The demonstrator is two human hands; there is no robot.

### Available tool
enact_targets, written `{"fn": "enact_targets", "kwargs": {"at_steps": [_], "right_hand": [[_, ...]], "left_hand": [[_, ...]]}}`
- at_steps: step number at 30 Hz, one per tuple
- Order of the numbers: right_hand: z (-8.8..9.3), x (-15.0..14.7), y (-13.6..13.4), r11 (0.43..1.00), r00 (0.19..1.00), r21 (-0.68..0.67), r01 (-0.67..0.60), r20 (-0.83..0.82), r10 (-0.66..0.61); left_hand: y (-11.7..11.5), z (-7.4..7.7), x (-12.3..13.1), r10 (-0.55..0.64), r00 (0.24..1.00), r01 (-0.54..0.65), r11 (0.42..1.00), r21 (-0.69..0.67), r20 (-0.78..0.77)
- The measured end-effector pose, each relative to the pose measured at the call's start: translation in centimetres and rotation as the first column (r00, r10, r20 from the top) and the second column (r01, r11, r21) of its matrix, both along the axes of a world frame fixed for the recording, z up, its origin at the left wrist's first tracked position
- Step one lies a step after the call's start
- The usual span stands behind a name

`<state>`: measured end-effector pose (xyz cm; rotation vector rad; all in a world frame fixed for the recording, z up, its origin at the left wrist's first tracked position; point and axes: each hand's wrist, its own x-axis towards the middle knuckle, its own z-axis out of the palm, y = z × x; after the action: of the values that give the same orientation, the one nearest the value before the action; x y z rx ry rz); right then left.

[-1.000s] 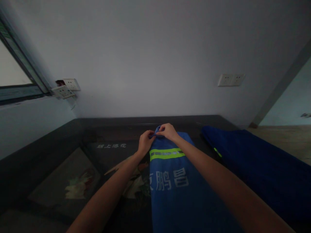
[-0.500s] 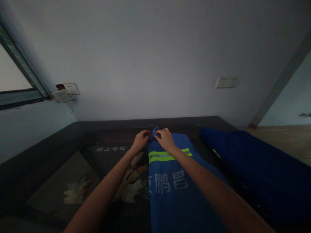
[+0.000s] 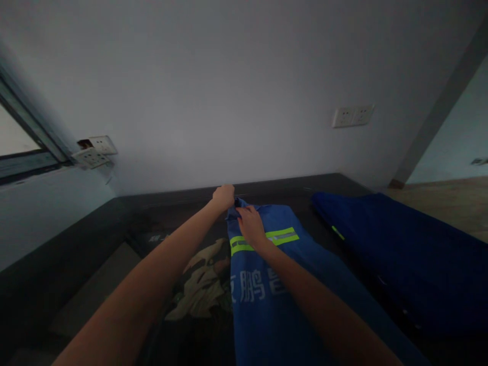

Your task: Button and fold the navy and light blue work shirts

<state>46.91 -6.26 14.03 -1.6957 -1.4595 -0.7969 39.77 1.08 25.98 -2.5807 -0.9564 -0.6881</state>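
Note:
A blue garment [image 3: 259,320] with a yellow-green and grey reflective strip and white lettering lies on a dark, glossy table [image 3: 168,201]. At its far left corner, my left hand [image 3: 224,196] is closed on the bunched collar cloth. My right hand [image 3: 250,223] lies on the garment just right of the collar, above the strip, its fingertips pressing the cloth beside the fold. The two hands are close together, with the bunched cloth between them.
A darker blue folded cloth [image 3: 400,254] lies on the table's right side. The wall [image 3: 229,91] stands behind the table, with a double socket [image 3: 353,116] at right and a loose socket [image 3: 91,157] at left near the window frame [image 3: 30,162].
My left hand has risen slightly and closed round the collar edge. My right hand has moved a little left and down, flatter on the cloth. The view has shifted slightly.

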Motion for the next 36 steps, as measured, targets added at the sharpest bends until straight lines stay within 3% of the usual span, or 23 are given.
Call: {"fn": "enact_targets", "kwargs": {"at_steps": [5, 8, 15, 19, 27, 36], "right_hand": [[0.7, 0.5, -0.2, 0.996, 0.999, 0.085, -0.023, -0.035, 0.026], [1.6, 2.4, -0.6, 0.994, 0.999, 0.101, -0.038, -0.010, 0.039], [3.9, 7.1, -1.4, 0.992, 0.991, -0.043, -0.122, 0.057, 0.124], [4.3, 7.3, -1.1, 0.984, 0.985, -0.112, -0.140, 0.090, 0.150], [5.3, 6.8, -1.0, 0.973, 0.993, -0.209, -0.099, 0.046, 0.111], [7.1, 6.4, 0.2, 0.978, 0.981, -0.084, -0.192, -0.028, 0.190]], "left_hand": [[-0.4, 0.2, -0.7, -0.027, 0.999, 0.029, 0.995, 0.092, -0.017], [0.1, 0.0, -0.9, -0.060, 0.998, 0.061, 0.991, 0.115, -0.013], [1.6, -0.5, -0.5, -0.193, 0.980, 0.193, 0.981, 0.007, 0.048], [1.7, -1.0, -0.3, -0.200, 0.973, 0.207, 0.977, -0.053, 0.111], [2.5, -1.6, -0.3, -0.263, 0.951, 0.271, 0.962, -0.028, 0.163], [2.7, -1.4, 0.3, -0.419, 0.904, 0.421, 0.907, -0.011, 0.085]]}}
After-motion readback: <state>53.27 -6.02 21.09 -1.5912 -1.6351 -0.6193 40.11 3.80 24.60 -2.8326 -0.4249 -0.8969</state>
